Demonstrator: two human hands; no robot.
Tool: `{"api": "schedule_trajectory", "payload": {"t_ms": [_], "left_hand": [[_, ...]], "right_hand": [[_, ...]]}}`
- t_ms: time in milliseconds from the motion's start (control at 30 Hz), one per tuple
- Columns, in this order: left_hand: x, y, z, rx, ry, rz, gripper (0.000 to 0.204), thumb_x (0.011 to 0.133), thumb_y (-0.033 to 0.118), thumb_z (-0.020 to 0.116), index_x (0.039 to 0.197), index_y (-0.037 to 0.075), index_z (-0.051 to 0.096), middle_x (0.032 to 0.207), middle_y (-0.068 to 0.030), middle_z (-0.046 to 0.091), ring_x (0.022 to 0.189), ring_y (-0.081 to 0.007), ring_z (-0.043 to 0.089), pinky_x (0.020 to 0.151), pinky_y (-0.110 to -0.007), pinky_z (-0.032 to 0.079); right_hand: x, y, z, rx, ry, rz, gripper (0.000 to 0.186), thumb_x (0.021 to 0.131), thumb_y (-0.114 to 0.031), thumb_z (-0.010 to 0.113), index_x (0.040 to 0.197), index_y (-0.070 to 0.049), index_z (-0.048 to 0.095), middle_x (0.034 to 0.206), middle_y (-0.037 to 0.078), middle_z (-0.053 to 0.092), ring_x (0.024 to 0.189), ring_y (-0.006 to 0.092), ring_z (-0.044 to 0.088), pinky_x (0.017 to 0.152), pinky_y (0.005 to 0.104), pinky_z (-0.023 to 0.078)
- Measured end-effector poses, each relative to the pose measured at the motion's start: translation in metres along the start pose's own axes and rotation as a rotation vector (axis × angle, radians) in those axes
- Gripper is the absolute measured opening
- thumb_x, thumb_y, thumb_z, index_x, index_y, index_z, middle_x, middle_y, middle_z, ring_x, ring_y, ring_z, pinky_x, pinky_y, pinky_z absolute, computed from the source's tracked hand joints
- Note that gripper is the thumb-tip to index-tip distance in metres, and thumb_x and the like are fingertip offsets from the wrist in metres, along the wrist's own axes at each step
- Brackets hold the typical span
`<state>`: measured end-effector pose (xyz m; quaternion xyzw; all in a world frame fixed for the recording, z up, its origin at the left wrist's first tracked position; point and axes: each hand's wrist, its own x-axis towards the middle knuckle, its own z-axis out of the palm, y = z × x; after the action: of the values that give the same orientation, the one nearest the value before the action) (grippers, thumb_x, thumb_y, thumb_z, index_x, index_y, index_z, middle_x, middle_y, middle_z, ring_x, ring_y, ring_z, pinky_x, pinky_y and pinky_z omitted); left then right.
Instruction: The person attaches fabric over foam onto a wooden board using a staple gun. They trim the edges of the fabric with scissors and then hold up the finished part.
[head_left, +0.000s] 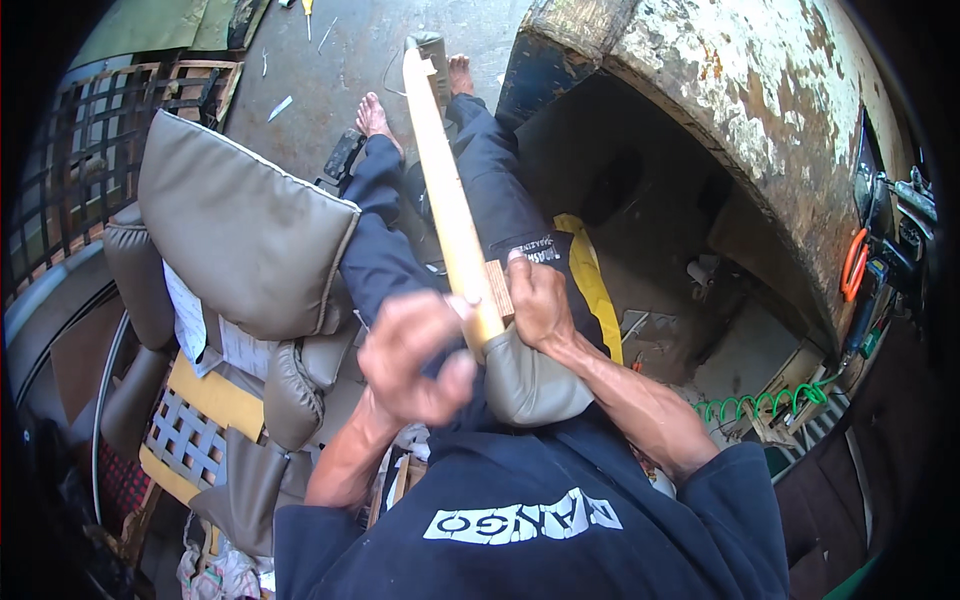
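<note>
A long, narrow furniture piece topped with pale yellow foam lies lengthwise between my legs, from my lap to the floor ahead. Grey leather-like cover wraps its near end, and more grey cover shows at its far end. Bare wood is visible along its right side. My right hand is closed over that side, thumb up, just ahead of the grey cover. Beside the foam on the left is my left hand, its fingers bent and smeared by motion; whether it touches the piece or holds anything is unclear.
At my left stands a grey upholstered chair with woven webbing showing. A large worn wooden panel rises on the right. Near it hang an orange-handled tool and a coiled green hose. Scraps lie on the floor.
</note>
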<state>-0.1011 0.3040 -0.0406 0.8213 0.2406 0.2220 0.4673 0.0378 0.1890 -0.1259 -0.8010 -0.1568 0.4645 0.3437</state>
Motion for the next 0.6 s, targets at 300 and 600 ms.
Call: {"api": "schedule_trajectory", "payload": {"t_ms": [300,600], "left_hand": [[-0.046,0.024,0.046,0.072,-0.228,0.248,0.044,0.099,0.036,0.05,0.101,0.002,0.077,0.094,-0.011,0.072,0.098,-0.028,0.071,0.101,-0.047,0.048],[-0.024,0.033,0.047,0.185,-0.22,0.194,0.035,0.088,0.036,0.059,0.077,0.005,0.065,0.078,-0.0097,0.059,0.088,-0.0273,0.065,0.094,-0.045,0.047]], "right_hand": [[-0.005,0.004,0.004,0.015,-0.04,0.026,0.047,0.105,-0.031,0.041,0.082,0.003,0.063,0.084,0.031,0.065,0.086,0.0498,0.067,0.075,0.0548,0.05],[-0.001,0.002,-0.014,0.025,-0.14,0.098,0.046,0.106,-0.043,0.046,0.095,-0.004,0.068,0.084,0.026,0.069,0.087,0.0468,0.069,0.078,0.0526,0.052]]}}
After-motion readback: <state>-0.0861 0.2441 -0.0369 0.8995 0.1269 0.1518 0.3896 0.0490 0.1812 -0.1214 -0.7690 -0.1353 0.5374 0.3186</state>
